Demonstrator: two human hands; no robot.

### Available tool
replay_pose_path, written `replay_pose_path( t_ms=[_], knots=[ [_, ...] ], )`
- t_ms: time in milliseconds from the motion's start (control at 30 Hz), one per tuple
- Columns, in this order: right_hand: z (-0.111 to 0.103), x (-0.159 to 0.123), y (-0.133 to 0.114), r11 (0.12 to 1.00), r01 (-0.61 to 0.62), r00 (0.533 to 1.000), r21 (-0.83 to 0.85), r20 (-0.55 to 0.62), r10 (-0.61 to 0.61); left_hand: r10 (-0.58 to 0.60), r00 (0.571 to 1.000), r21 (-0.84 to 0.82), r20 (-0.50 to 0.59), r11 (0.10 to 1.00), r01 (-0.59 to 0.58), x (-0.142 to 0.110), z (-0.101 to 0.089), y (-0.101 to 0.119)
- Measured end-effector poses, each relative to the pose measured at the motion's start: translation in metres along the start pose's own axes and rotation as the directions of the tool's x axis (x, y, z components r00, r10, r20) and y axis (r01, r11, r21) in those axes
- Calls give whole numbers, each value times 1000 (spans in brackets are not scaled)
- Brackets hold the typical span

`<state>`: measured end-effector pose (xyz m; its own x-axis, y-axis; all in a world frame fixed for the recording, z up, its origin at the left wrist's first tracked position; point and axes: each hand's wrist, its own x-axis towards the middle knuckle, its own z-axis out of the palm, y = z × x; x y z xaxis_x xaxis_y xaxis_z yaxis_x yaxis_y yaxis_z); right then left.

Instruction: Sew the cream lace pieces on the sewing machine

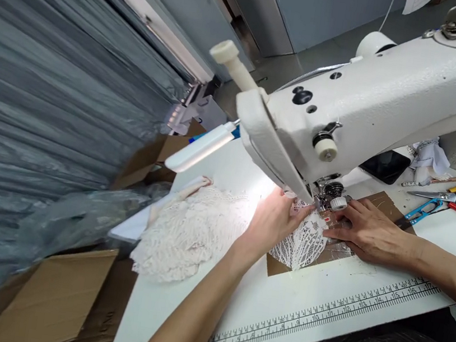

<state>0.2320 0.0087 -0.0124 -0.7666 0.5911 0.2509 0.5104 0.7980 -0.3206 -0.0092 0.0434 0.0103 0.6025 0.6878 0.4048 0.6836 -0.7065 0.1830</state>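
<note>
A piece of white lace [300, 243] lies under the sewing machine's needle area, over a brown plate [337, 254]. My left hand [270, 216] grips the lace on its left side, with the thumb stretched towards the presser foot [325, 200]; its fingertips are partly hidden behind the machine head. On the other side, my right hand [366, 230] rests low with thumb and fingers apart, the thumb at the lace's right edge and the index finger beside the foot. The white sewing machine [373, 101] stands over both hands.
A heap of white lace [193, 234] lies left of my left hand. Yellow-handled scissors [453, 196], blue thread snips [424, 211] and a black phone [385, 165] sit at the right. A ruler strip [317, 319] runs along the table's front edge. Cardboard [53, 293] stands lower left.
</note>
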Motion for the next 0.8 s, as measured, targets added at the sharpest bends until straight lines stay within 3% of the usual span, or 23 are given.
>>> replay_pose_path(
  t_ms=[100,300,667,800],
  knots=[
    [-2,-1,-1,1000,0,1000,-18,-4,0,23,995,239,-97,971,1,-14,-5,16],
    [-4,-2,-4,999,-1,1000,-46,-15,0,84,996,130,-3,988,-83,-32,-1,45],
    [2,-3,0,997,37,997,-62,-67,-41,91,990,330,112,936,-123,-28,4,43],
    [2,-3,1,999,32,996,-37,-87,-35,42,985,336,170,937,-98,-27,5,43]
  ],
)
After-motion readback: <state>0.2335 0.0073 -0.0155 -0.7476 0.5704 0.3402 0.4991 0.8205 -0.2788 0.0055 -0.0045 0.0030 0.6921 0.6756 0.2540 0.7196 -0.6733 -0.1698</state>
